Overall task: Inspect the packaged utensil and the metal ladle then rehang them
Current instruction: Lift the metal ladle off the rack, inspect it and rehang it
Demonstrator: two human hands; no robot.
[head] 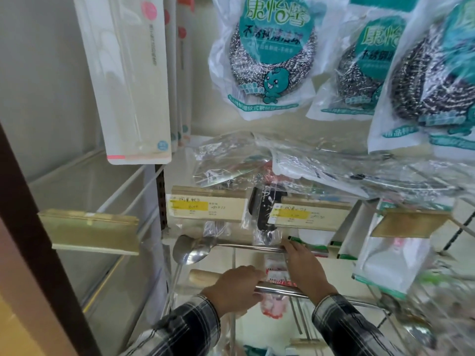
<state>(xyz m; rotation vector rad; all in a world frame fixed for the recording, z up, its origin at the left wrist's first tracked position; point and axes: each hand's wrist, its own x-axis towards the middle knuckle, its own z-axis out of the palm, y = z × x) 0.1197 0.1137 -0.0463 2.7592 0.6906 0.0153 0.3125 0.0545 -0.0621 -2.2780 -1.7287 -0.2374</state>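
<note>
- A brown frame [38,227] runs down the far left side.
- Next to it, a long white package [128,80] hangs high up, with more like it behind.
- A blank tan price tag [90,232] sticks out just below that package.
- The metal ladle [191,249] lies sideways in the middle, low down. Its shiny bowl points left and its thin handle runs right.
- The left hand [235,291] is under the ladle. Its fingers [246,274] are wrapped tight around a second utensil [272,289] with a pale wooden end and a shiny metal bar. It lies sideways too, just below the ladle.
- A small bag with red print [276,274] hangs between the two hands, behind the bar. I cannot tell if this is the packaged utensil.
- The right hand [305,268] reaches up to the ladle's handle. Its fingers [290,246] are closed on the handle.
- Both arms wear plaid sleeves [344,327].
- Above the hands are two price tags with yellow stripes [208,209].
- Clear crinkly bags [295,160] lie above those tags.
- Up top hang bags of steel scrubbers [267,55] with teal labels. More of them hang to the right.
- On the right side, a white and green box [347,242] sits near another tan tag [408,224].
</note>
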